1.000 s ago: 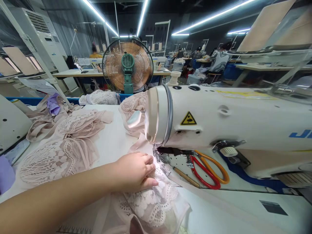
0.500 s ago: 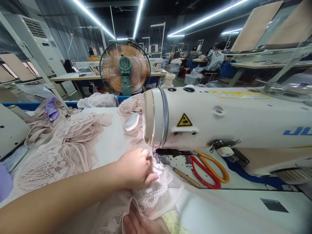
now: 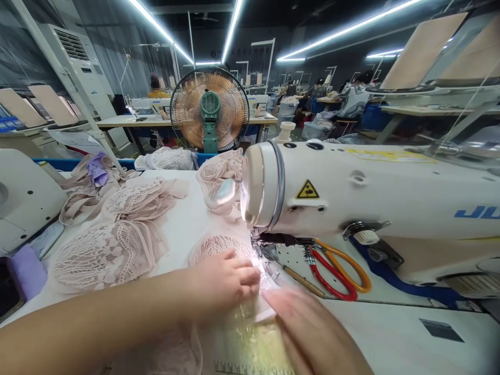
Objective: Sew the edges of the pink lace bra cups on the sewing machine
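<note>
Pale-pink patterned lace fabric (image 3: 221, 246) left of the white metal sewing machine's (image 3: 344, 190) needle | left hand (image 3: 230, 278) laid flat over it | right hand (image 3: 308, 323), blurred, newly raised nearer machine, grip unclear | lace seemingly steadied two-handed

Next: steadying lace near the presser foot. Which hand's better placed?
Probably left: the left hand lies over the lace, nearer the presser foot; the right hand sits farther back, blurred.
</note>
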The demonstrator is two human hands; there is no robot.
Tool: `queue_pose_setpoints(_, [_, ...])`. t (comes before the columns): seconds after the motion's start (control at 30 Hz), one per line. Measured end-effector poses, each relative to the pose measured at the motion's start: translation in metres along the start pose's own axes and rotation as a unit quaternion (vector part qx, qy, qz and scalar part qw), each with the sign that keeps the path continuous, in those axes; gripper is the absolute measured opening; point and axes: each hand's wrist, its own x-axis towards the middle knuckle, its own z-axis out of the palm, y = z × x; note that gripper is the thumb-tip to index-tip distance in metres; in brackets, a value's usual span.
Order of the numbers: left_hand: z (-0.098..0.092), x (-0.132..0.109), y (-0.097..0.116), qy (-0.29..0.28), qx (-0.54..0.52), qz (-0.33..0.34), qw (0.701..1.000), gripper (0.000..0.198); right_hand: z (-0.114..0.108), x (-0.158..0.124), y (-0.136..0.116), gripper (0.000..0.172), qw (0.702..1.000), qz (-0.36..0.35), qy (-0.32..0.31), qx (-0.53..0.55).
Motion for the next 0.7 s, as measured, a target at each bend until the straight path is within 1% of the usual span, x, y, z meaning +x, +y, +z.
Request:
queue_pose_setpoints(0.03, [0.003,-0.001,0.007,0.014,-0.008,0.014,1.000,0.041,-0.010,0.003,0.008,0.045,0.992,-0.066,-0.018,-0.111])
queue_pose_setpoints(0.07, [0.006,-0.003,0.014,0.025,-0.015,0.018,0.999,0.043,-0.016,0.005,0.015,0.045,0.977,-0.102,-0.037,-0.185])
queue_pose_setpoints(0.13, [0.012,-0.006,0.027,0.038,-0.031,0.013,0.999,0.045,-0.022,0.006,0.025,0.043,0.945,-0.151,-0.068,-0.281])
queue_pose_setpoints(0.23, [0.019,-0.011,0.034,0.070,-0.041,-0.003,0.997,0.045,-0.019,-0.003,0.034,0.045,0.914,-0.185,-0.082,-0.351])
queue_pose_setpoints(0.3, [0.024,-0.012,0.030,0.102,-0.036,0.005,0.994,0.045,-0.017,-0.011,0.038,0.045,0.897,-0.221,-0.077,-0.376])
queue_pose_setpoints(0.37, [0.028,-0.012,0.022,0.135,-0.029,0.017,0.990,0.036,-0.015,-0.014,0.041,0.045,0.888,-0.244,-0.067,-0.385])
queue_pose_setpoints(0.43, [0.030,-0.011,0.012,0.161,-0.017,0.039,0.986,0.028,-0.013,-0.013,0.039,0.044,0.893,-0.230,-0.056,-0.382])
queue_pose_setpoints(0.5, [0.030,-0.008,0.003,0.180,-0.003,0.067,0.981,0.025,-0.012,-0.009,0.035,0.044,0.907,-0.187,-0.049,-0.375])
queue_pose_setpoints(0.57, [0.029,-0.006,-0.006,0.190,0.001,0.094,0.977,0.026,-0.010,-0.005,0.031,0.044,0.914,-0.169,-0.051,-0.366])
queue_pose_setpoints(0.7, [0.028,-0.002,-0.018,0.194,-0.001,0.115,0.974,0.029,-0.006,-0.001,0.029,0.045,0.913,-0.157,-0.060,-0.371])
